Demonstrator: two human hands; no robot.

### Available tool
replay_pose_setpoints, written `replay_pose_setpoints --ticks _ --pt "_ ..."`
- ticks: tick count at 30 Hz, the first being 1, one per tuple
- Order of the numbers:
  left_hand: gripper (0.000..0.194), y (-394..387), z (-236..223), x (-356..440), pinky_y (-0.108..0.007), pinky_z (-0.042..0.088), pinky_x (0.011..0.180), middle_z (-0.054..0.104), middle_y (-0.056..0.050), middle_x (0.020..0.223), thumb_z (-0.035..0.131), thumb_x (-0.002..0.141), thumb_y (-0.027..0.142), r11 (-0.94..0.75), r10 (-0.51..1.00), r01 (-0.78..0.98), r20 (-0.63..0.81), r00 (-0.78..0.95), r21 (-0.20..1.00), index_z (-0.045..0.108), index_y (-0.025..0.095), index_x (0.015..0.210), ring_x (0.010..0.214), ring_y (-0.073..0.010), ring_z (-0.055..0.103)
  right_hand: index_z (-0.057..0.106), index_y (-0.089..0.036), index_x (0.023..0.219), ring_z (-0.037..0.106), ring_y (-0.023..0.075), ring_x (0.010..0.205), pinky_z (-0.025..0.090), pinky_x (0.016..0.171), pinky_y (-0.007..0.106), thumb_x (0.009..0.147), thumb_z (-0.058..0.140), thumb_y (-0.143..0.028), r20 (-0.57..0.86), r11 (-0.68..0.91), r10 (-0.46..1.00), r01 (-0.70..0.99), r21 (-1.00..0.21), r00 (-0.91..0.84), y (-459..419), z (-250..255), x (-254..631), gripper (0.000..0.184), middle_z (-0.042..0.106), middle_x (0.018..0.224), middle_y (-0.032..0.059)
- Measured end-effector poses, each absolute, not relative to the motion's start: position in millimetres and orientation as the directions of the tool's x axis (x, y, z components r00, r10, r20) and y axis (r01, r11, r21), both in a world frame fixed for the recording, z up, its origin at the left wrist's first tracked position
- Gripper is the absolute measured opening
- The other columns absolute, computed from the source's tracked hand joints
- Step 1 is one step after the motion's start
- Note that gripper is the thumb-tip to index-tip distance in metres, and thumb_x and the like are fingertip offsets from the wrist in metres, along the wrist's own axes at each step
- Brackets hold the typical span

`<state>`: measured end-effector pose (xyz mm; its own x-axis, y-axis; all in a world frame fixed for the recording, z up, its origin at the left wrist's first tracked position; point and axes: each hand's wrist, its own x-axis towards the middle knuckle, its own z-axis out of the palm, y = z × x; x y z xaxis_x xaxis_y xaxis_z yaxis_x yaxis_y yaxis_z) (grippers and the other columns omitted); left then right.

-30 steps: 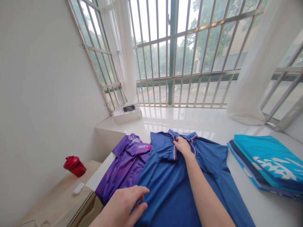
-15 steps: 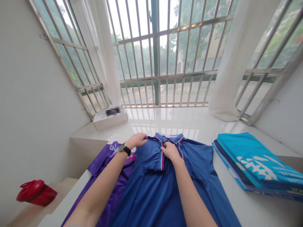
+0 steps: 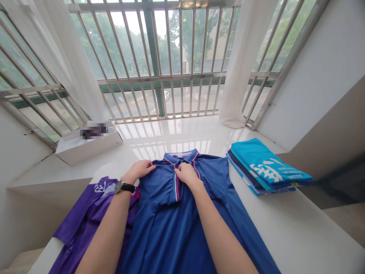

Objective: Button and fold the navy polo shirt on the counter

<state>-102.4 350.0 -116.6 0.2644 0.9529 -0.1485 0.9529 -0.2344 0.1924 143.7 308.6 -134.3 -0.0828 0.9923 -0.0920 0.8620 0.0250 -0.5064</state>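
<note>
A blue polo shirt (image 3: 168, 236) lies spread out, its collar (image 3: 168, 156) toward the window. Its left sleeve is folded inward over the chest, with the striped cuff (image 3: 176, 186) near the middle. My left hand (image 3: 141, 168), a watch on its wrist, pinches the shirt at the left shoulder fold. Just below the collar, my right hand (image 3: 186, 173) is closed on the upper end of the striped cuff; its fingertips are partly hidden. A purple shirt (image 3: 85, 217) lies to the left, partly under my left forearm.
A stack of folded shirts (image 3: 268, 163), bright blue on top, sits at the right. A white box (image 3: 91, 146) with a blurred-out item stands at the back left. Behind the white ledge (image 3: 211, 133) are a barred window and white curtains (image 3: 234, 76).
The view has turned right and down, so the red bottle at the left is out of sight. Both hands keep about the same places on the blue shirt.
</note>
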Motion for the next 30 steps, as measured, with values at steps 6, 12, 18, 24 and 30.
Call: replay_pose_setpoints --ticks 6,12,18,24,30 --pt "0.031 349.9 -115.8 -110.6 -0.027 0.045 0.077 0.072 -0.006 0.096 0.047 0.093 0.042 -0.237 0.955 0.951 -0.131 0.266 0.200 0.069 0.020 0.088 0.091 -0.0217 0.065 0.072 -0.015 0.093 0.070 0.0256 0.098 0.048 0.083 0.031 0.093 0.054 -0.040 -0.108 0.031 0.990 0.885 -0.465 -0.091 303.5 -128.2 141.9 0.031 0.075 0.102 0.0161" --pt "0.032 348.8 -116.5 -107.9 -0.028 0.046 0.077 0.072 -0.007 0.100 0.046 0.094 0.043 -0.220 0.962 0.963 -0.128 0.240 0.153 0.068 0.021 0.090 0.094 -0.0229 0.065 0.072 -0.014 0.091 0.070 0.0278 0.096 0.048 0.080 0.033 0.093 0.054 -0.038 -0.095 0.029 0.992 0.898 -0.439 -0.079 299.0 -126.8 136.3 0.030 0.074 0.102 0.0190" --pt "0.029 345.3 -110.9 -101.6 -0.029 0.046 0.078 0.073 -0.008 0.103 0.047 0.095 0.042 -0.202 0.966 0.973 -0.143 0.217 0.115 0.068 0.021 0.094 0.098 -0.0241 0.065 0.069 -0.021 0.088 0.068 0.0222 0.091 0.045 0.074 0.028 0.091 0.054 -0.042 0.006 0.014 1.000 0.883 -0.469 -0.013 302.2 -96.9 158.6 0.026 0.075 0.093 0.0087" --pt "0.026 339.0 -104.4 -93.8 -0.032 0.046 0.082 0.069 -0.009 0.110 0.050 0.093 0.039 -0.203 0.971 0.972 -0.104 0.216 0.116 0.065 0.021 0.105 0.102 -0.0250 0.064 0.063 -0.022 0.091 0.066 0.0209 0.084 0.043 0.069 0.027 0.082 0.064 -0.044 0.046 -0.184 0.968 0.821 -0.541 0.247 308.5 -109.8 204.1 0.023 0.071 0.088 0.0053" --pt "0.023 330.4 -93.6 -63.7 -0.030 0.047 0.082 0.068 -0.010 0.107 0.052 0.093 0.033 -0.326 0.945 0.927 0.054 0.322 0.185 0.064 0.018 0.105 0.098 -0.0230 0.064 0.062 -0.022 0.104 0.066 0.0172 0.079 0.046 0.070 0.026 0.081 0.068 -0.039 -0.031 -0.111 0.992 0.755 -0.646 0.119 319.3 -151.1 198.7 0.030 0.070 0.082 0.0009"
